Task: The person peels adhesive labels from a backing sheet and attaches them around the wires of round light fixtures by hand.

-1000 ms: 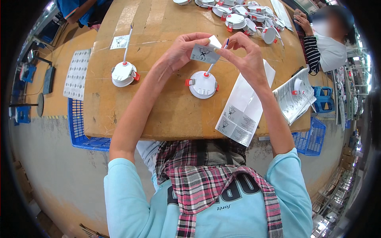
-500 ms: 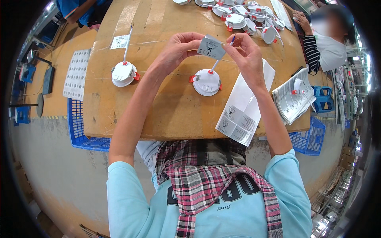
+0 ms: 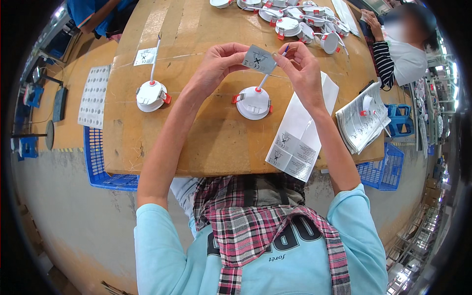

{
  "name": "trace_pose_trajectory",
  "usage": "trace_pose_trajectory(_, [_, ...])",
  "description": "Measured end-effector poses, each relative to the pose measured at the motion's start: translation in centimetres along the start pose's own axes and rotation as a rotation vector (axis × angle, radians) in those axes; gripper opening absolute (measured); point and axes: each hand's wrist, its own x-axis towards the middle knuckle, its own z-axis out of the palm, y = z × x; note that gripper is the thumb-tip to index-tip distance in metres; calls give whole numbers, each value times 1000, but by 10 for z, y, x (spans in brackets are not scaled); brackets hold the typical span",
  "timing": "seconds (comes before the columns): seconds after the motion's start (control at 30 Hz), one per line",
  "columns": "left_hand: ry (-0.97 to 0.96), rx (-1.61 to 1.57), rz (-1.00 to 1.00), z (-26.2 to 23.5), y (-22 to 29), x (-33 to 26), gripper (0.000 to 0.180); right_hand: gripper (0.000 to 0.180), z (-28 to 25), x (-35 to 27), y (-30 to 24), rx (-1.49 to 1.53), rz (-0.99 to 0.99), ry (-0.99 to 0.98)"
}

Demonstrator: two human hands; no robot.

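Note:
Between my two hands stretches a small silver-grey printed label (image 3: 259,59), beside the white cable (image 3: 264,80) of a round white downlight (image 3: 253,104). My left hand (image 3: 223,63) pinches the label's left edge between thumb and fingers. At its right edge, my right hand (image 3: 301,70) is closed in a pinch next to the cable's upper end; how much of the cable it grips is hidden. The downlight lies on the table with red-tipped spring clips at its sides. To the left lies a second downlight (image 3: 150,97), a matching label around its upright-looking cable.
Under my right forearm lies a label sheet (image 3: 298,132). A stack of printed sheets (image 3: 361,120) at the right carries a small white lamp (image 3: 368,104). Several downlights (image 3: 288,27) are heaped at the far side. Blue crates (image 3: 110,179) stand below the table; a co-worker (image 3: 410,54) sits at right.
The view has shifted slightly. Both hands keep the label pinched by the cable, with its tilt barely different.

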Motion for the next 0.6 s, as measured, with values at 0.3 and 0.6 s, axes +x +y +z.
trace_pose_trajectory(0.3, [10, 28, 10, 4, 0, 1, 17, 15, 1, 1, 7, 41, -18, 35])
trace_pose_trajectory(0.6, [67, 90, 20, 7, 6, -2, 17, 15, 3, 2, 7, 31, -46, 35])
